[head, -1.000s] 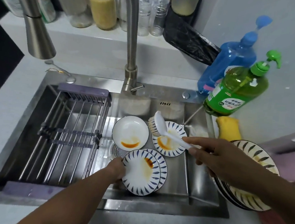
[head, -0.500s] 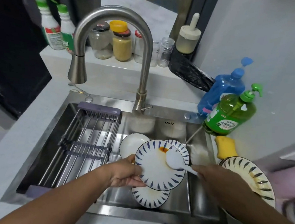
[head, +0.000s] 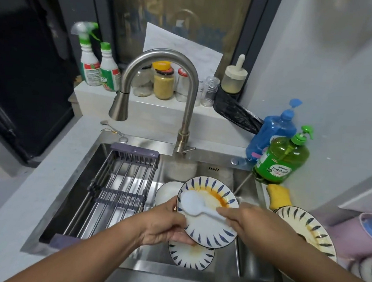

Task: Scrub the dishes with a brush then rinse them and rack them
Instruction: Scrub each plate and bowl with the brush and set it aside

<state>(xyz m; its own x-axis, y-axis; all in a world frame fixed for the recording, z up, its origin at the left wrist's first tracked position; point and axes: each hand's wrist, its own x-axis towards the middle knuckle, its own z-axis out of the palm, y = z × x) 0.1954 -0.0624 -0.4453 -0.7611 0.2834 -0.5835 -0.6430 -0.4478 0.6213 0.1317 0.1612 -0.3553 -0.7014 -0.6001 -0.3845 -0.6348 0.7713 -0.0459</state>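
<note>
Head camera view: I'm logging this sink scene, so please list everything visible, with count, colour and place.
held plate: 1, white with blue leaf rim, orange stain, above the sink
brush: 1, white, on the held plate
other plates: 2 in the sink, a stack right of it
rack: 1, grey, over the sink's left half
faucet: 1, steel, behind the sink
soap bottles: 2, green and blue, right counter
sponge: 1, yellow, below them
spray bottles: 2, white, ledge
jars: several, ledge
left hand: holds the plate
right hand: holds the brush
</note>
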